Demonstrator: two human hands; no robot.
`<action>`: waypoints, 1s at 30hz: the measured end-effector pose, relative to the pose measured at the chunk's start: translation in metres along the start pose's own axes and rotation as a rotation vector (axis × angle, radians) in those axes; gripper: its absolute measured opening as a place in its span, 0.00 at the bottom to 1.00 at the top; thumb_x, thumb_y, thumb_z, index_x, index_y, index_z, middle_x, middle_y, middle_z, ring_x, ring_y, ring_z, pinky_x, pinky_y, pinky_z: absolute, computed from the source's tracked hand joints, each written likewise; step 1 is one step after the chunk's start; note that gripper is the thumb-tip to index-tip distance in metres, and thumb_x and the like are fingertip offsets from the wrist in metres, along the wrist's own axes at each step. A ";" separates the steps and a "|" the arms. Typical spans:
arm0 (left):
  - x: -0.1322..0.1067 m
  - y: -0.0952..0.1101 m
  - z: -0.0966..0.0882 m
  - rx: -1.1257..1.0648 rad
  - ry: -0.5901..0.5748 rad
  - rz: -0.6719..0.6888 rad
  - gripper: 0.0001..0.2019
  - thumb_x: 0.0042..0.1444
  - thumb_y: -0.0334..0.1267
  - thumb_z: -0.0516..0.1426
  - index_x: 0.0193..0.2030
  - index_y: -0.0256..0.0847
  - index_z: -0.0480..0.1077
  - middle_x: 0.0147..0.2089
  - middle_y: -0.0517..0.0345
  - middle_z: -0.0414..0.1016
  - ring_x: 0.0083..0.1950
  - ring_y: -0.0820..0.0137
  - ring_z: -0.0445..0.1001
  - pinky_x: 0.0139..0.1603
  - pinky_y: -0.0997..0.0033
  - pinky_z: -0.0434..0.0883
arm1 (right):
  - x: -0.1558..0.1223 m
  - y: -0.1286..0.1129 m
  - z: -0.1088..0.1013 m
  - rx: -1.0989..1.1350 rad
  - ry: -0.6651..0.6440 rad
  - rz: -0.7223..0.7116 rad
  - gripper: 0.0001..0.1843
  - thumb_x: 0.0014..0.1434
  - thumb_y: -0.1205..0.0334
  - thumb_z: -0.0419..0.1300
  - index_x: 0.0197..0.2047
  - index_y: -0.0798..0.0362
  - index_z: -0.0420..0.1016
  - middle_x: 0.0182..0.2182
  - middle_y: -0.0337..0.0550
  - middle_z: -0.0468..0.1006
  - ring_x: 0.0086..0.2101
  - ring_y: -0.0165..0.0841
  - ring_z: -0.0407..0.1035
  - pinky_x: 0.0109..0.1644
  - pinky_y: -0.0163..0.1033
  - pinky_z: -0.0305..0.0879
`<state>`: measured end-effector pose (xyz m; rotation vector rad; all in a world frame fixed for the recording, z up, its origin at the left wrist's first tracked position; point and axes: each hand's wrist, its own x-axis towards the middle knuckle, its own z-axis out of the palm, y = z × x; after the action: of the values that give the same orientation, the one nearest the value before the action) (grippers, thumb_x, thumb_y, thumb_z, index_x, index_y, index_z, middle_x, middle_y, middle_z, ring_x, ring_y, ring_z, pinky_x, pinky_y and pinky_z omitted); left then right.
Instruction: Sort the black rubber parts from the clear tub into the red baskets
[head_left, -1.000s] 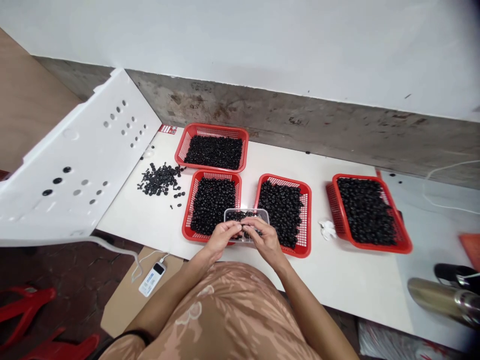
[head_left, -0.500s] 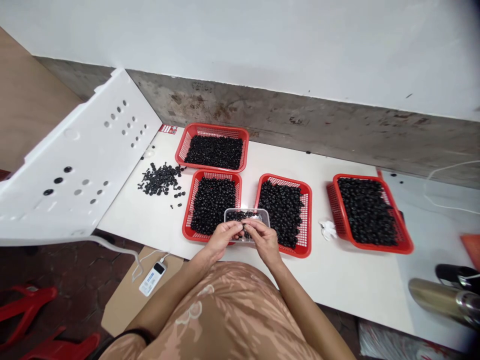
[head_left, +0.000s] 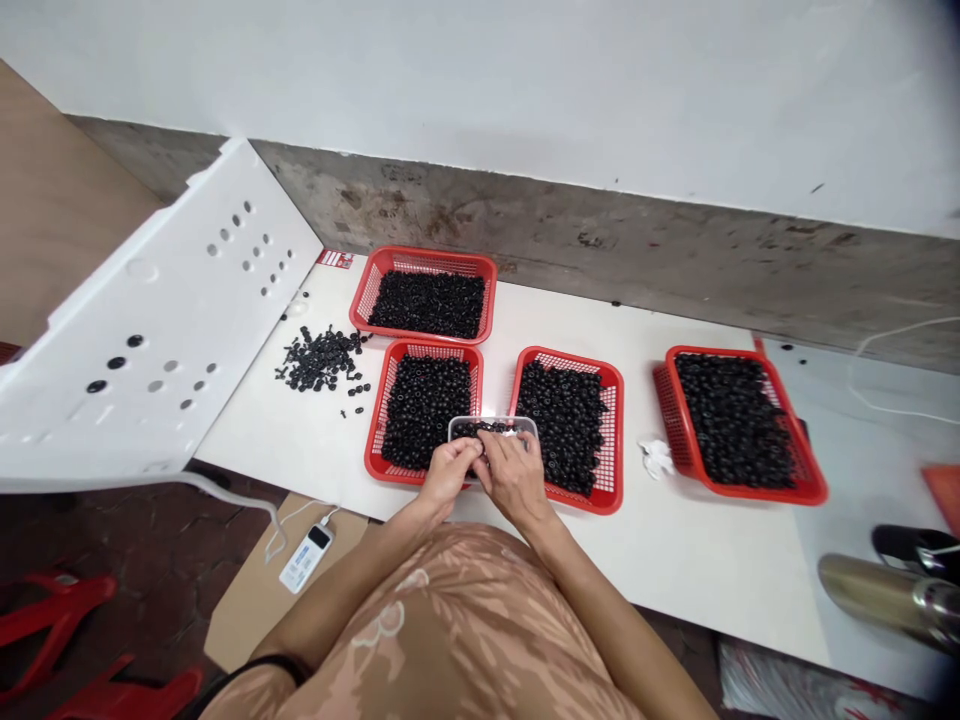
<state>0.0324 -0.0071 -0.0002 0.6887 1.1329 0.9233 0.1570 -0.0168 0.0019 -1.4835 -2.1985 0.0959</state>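
Observation:
My left hand (head_left: 448,472) and my right hand (head_left: 516,478) meet at their fingertips over the near side of a clear plastic box (head_left: 532,432). Both are closed in a pinch; whatever lies between the fingers is hidden or too small to make out. Small black round parts (head_left: 487,427) show inside the box. Flanking it are a red basket on the left (head_left: 376,420) and another red basket on the right (head_left: 616,440), each filled with black ring-like pieces.
Behind stands a red basket of small black parts (head_left: 489,300), and far right another red basket (head_left: 814,490). Loose black pieces (head_left: 319,360) lie beside a white perforated panel (head_left: 172,300). Crumpled tissue (head_left: 656,458), a metal cylinder (head_left: 862,595) and a power bank (head_left: 306,558) are around.
My right hand has shifted slightly left and turned further over the fingertips of my left hand. The left hand stays nearly in place. Baskets and box have not moved.

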 end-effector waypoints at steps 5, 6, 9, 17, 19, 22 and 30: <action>0.000 0.000 -0.009 -0.003 -0.128 -0.078 0.16 0.50 0.48 0.60 0.27 0.35 0.74 0.25 0.58 0.73 0.28 0.73 0.66 0.35 0.74 0.62 | -0.001 0.009 0.004 0.032 -0.011 -0.042 0.13 0.65 0.61 0.51 0.48 0.57 0.70 0.34 0.47 0.78 0.35 0.35 0.70 0.52 0.46 0.55; 0.000 -0.001 -0.010 0.002 -0.144 -0.081 0.16 0.50 0.49 0.61 0.27 0.35 0.74 0.26 0.58 0.73 0.29 0.73 0.66 0.35 0.74 0.62 | -0.002 0.011 0.004 0.045 -0.015 -0.054 0.13 0.65 0.61 0.50 0.48 0.57 0.70 0.33 0.47 0.78 0.35 0.35 0.70 0.52 0.46 0.55; -0.001 -0.002 -0.013 0.024 -0.158 -0.038 0.16 0.49 0.49 0.61 0.28 0.34 0.75 0.28 0.57 0.74 0.31 0.72 0.66 0.38 0.73 0.62 | -0.006 0.014 0.007 0.061 -0.035 -0.086 0.14 0.65 0.61 0.50 0.49 0.58 0.69 0.34 0.47 0.78 0.36 0.36 0.70 0.52 0.47 0.57; -0.002 -0.009 -0.012 0.076 -0.182 -0.009 0.17 0.51 0.49 0.60 0.26 0.35 0.74 0.30 0.55 0.74 0.35 0.69 0.68 0.43 0.70 0.63 | -0.018 0.016 0.015 0.080 -0.065 -0.100 0.15 0.67 0.62 0.47 0.52 0.59 0.67 0.35 0.50 0.77 0.36 0.38 0.71 0.52 0.48 0.60; -0.002 -0.009 -0.010 0.061 -0.184 -0.013 0.16 0.51 0.49 0.60 0.28 0.35 0.75 0.31 0.55 0.75 0.36 0.68 0.69 0.44 0.70 0.63 | -0.019 0.018 0.016 0.117 -0.067 -0.090 0.15 0.67 0.61 0.48 0.53 0.57 0.67 0.36 0.49 0.78 0.37 0.38 0.72 0.53 0.49 0.60; -0.001 -0.008 -0.009 0.009 -0.186 -0.017 0.15 0.50 0.48 0.62 0.31 0.35 0.75 0.33 0.55 0.75 0.37 0.69 0.69 0.45 0.70 0.64 | -0.018 0.018 0.013 0.155 -0.064 -0.047 0.15 0.66 0.60 0.50 0.53 0.56 0.68 0.37 0.49 0.79 0.37 0.37 0.72 0.53 0.50 0.59; 0.000 -0.003 -0.013 0.007 -0.196 -0.035 0.14 0.50 0.46 0.62 0.32 0.34 0.76 0.31 0.55 0.75 0.33 0.72 0.67 0.39 0.73 0.63 | -0.006 0.023 -0.016 0.592 -0.239 0.117 0.21 0.64 0.56 0.54 0.59 0.52 0.66 0.48 0.49 0.76 0.46 0.37 0.71 0.53 0.46 0.65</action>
<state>0.0209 -0.0084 -0.0070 0.7459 0.9716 0.8043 0.1850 -0.0162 0.0065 -1.2967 -1.9970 0.9194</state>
